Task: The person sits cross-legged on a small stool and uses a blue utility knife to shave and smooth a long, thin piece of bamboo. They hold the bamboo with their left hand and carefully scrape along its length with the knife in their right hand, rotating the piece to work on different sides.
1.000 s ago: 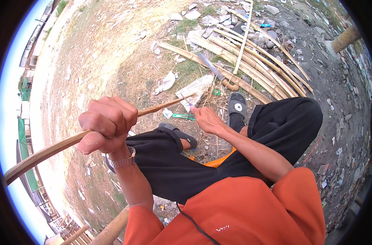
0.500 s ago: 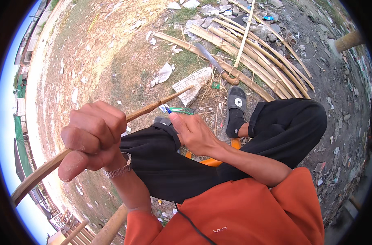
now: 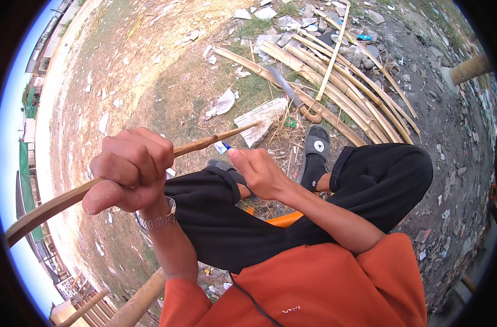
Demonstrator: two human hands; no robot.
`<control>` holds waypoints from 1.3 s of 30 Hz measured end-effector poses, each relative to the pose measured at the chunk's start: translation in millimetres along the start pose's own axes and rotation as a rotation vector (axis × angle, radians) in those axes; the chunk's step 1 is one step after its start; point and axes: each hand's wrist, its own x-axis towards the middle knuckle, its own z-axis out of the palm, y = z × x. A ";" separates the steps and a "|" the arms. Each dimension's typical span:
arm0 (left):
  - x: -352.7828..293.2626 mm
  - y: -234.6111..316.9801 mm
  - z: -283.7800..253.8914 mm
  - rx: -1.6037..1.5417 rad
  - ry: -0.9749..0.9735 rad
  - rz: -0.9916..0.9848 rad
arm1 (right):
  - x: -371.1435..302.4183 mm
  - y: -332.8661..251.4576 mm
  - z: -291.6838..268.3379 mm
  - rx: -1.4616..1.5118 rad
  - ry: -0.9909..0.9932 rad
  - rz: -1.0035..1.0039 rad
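Note:
My left hand (image 3: 131,171) is closed around a long bamboo strip (image 3: 197,145), which runs from the far left edge to a tapered tip in front of me. Just below the strip's narrow part, my right hand (image 3: 259,173) is closed with the thumb pressed on a small blue tool (image 3: 226,145). A pale flat tip shows at the tool's end, close to the strip; the rest is hidden in the fingers, so its exact kind is unclear. Beyond the strip's tip lies a whitish block (image 3: 261,117) on the ground.
A machete (image 3: 286,87) with a curved brown handle lies by several split bamboo strips (image 3: 341,82) ahead to the right. Plastic scraps (image 3: 223,103) and rubble litter the ground. Bamboo poles (image 3: 469,69) stand at right and lower left. My sandalled foot (image 3: 316,143) is near the machete.
My left hand has risen slightly, lifting the strip's near end. The small blue tool stays close under the strip. A green object beside my right hand is out of sight now.

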 end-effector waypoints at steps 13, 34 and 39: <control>-3.4 -0.4 7.7 0.230 0.192 -0.088 | -15.3 2.9 1.4 -0.008 0.049 0.055; -26.2 -4.0 23.5 0.288 0.564 -0.025 | 5.4 -16.1 -9.9 -0.213 -0.033 0.205; -27.1 -3.8 20.0 0.225 0.474 -0.001 | 5.3 -11.2 -10.1 -0.256 -0.047 0.254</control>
